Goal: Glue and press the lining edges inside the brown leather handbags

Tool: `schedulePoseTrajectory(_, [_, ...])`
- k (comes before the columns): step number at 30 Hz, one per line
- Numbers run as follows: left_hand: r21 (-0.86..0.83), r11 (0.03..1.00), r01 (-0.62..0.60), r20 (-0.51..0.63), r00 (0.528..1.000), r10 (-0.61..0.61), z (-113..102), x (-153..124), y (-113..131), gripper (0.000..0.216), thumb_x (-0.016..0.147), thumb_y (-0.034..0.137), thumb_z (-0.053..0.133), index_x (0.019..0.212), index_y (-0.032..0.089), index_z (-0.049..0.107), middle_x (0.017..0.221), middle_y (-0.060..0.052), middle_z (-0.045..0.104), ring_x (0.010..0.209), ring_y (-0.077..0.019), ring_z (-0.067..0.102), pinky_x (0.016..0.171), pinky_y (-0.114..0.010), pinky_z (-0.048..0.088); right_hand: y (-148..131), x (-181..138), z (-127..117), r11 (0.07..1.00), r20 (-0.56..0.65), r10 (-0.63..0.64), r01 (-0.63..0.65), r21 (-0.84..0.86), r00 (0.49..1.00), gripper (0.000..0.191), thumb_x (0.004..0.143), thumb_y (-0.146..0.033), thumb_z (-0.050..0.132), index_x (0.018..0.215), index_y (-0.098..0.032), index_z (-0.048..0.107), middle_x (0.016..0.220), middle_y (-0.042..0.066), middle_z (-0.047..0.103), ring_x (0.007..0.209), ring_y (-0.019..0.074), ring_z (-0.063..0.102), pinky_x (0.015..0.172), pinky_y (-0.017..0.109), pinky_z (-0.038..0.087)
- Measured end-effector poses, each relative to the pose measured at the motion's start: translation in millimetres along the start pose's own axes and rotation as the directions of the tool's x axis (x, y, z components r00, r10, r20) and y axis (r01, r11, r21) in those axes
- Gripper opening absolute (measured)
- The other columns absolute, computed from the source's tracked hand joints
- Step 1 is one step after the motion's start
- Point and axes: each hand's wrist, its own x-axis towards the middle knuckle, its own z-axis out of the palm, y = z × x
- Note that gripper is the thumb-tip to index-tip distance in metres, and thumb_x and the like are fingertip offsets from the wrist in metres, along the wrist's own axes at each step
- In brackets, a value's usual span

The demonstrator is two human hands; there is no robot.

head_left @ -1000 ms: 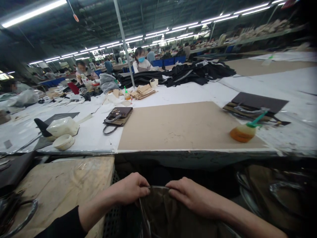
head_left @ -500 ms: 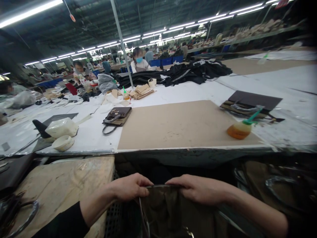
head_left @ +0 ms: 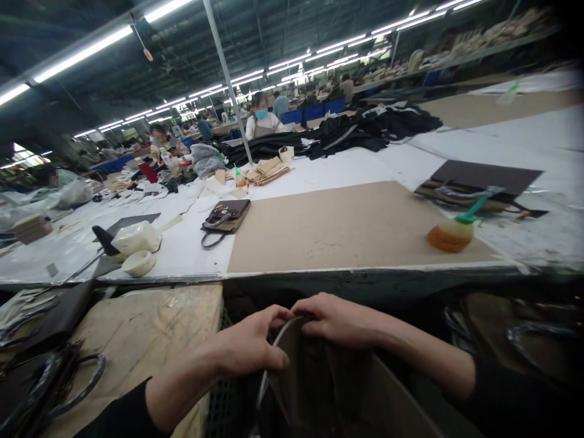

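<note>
My left hand (head_left: 250, 345) and my right hand (head_left: 336, 319) both grip the top edge of a dark brown bag piece (head_left: 328, 389) below the table's front edge. The fingers of each hand curl over that edge, side by side and almost touching. The piece stands tilted, its curved left rim facing me. Its lower part runs out of view at the bottom.
A tan cardboard sheet (head_left: 347, 225) lies on the white table (head_left: 182, 249) ahead, with an orange glue bottle (head_left: 451, 234) at its right and a brown handbag (head_left: 225, 216) at its left. A worn wooden board (head_left: 146, 328) sits at my left. Other people work at the far tables.
Both hands have lifted the dark piece higher and turned it, so its curved edge now shows. The view has shifted slightly to the left.
</note>
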Motion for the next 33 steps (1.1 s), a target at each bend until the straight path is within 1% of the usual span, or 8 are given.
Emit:
schedulePoseTrajectory(3, [0.036,0.999,0.04,-0.108,0.993,-0.036,10,-21,-2,0.045,0.074,0.013,0.063,0.119,0.016,0.061,0.107,-0.004,0.071,0.1,-0.0211,0.064,0.08,-0.028,0.048,5,-5,3,0.993,0.038,-0.043,0.038,0.114,0.998,0.035,0.084,-0.019,0.057,0.116,-0.026,0.071,0.107,0.002,0.075,0.099,0.0223,0.067,0.086,0.03,0.045])
schedulePoseTrajectory(6, [0.039,0.997,0.066,-0.199,0.978,-0.057,19,-42,-7,0.03,0.082,0.022,0.06,0.111,0.015,0.065,0.097,-0.003,0.073,0.092,-0.0192,0.065,0.075,-0.026,0.048,9,-4,9,0.981,0.07,-0.063,0.049,0.185,0.996,0.03,0.086,-0.02,0.056,0.109,-0.027,0.073,0.099,0.0,0.076,0.093,0.0203,0.067,0.083,0.027,0.046])
schedulePoseTrajectory(9, [0.026,0.995,0.093,-0.277,0.957,-0.082,28,-61,-10,0.028,0.081,0.023,0.062,0.108,0.017,0.067,0.096,-0.003,0.073,0.09,-0.0187,0.066,0.073,-0.024,0.049,13,-1,12,0.987,0.06,-0.026,0.016,0.16,0.998,0.026,0.087,-0.022,0.057,0.106,-0.028,0.074,0.096,-0.001,0.075,0.092,0.0212,0.067,0.082,0.028,0.046])
schedulePoseTrajectory(12, [0.158,0.968,0.197,-0.383,0.915,-0.123,38,-73,-14,0.021,0.078,0.023,0.062,0.097,0.019,0.069,0.085,0.0,0.073,0.079,-0.0178,0.066,0.065,-0.022,0.047,18,0,13,0.978,0.077,-0.011,-0.005,0.209,0.997,0.023,0.089,-0.024,0.056,0.104,-0.026,0.074,0.095,-0.001,0.075,0.092,0.0217,0.067,0.084,0.029,0.047])
schedulePoseTrajectory(17, [0.422,0.873,0.244,-0.565,0.824,0.042,50,-77,-26,0.015,0.08,0.025,0.057,0.084,0.024,0.072,0.069,0.004,0.069,0.065,-0.0136,0.063,0.058,-0.02,0.041,22,-5,2,0.905,0.188,-0.061,-0.025,0.425,0.98,0.026,0.091,-0.025,0.055,0.111,-0.02,0.071,0.105,0.002,0.074,0.101,0.0236,0.066,0.087,0.03,0.05])
schedulePoseTrajectory(23, [0.488,0.864,0.124,-0.529,0.829,0.179,51,-73,-25,0.016,0.082,0.023,0.057,0.084,0.025,0.073,0.071,0.005,0.071,0.064,-0.0109,0.064,0.058,-0.018,0.042,-6,2,-21,0.925,0.228,-0.207,0.114,0.363,0.951,0.035,0.084,-0.031,0.07,0.118,-0.025,0.072,0.113,0.001,0.074,0.106,0.0235,0.066,0.094,0.03,0.048])
schedulePoseTrajectory(27, [0.491,0.863,0.118,-0.514,0.839,0.178,52,-72,-23,0.014,0.081,0.022,0.059,0.08,0.024,0.072,0.067,0.005,0.07,0.062,-0.0111,0.064,0.057,-0.018,0.04,-31,11,-6,0.876,0.271,-0.324,0.18,0.447,0.907,0.029,0.085,-0.034,0.07,0.11,-0.021,0.077,0.097,0.003,0.078,0.089,0.0192,0.07,0.08,0.024,0.05])
schedulePoseTrajectory(33, [0.49,0.861,0.135,-0.535,0.827,0.175,52,-73,-33,0.014,0.081,0.023,0.058,0.076,0.023,0.071,0.065,0.004,0.068,0.06,-0.0123,0.06,0.056,-0.021,0.039,-43,15,23,0.901,0.173,-0.208,0.12,0.417,0.963,0.02,0.076,-0.022,0.068,0.09,-0.015,0.08,0.07,0.0,0.071,0.061,0.0113,0.057,0.054,0.018,0.041])
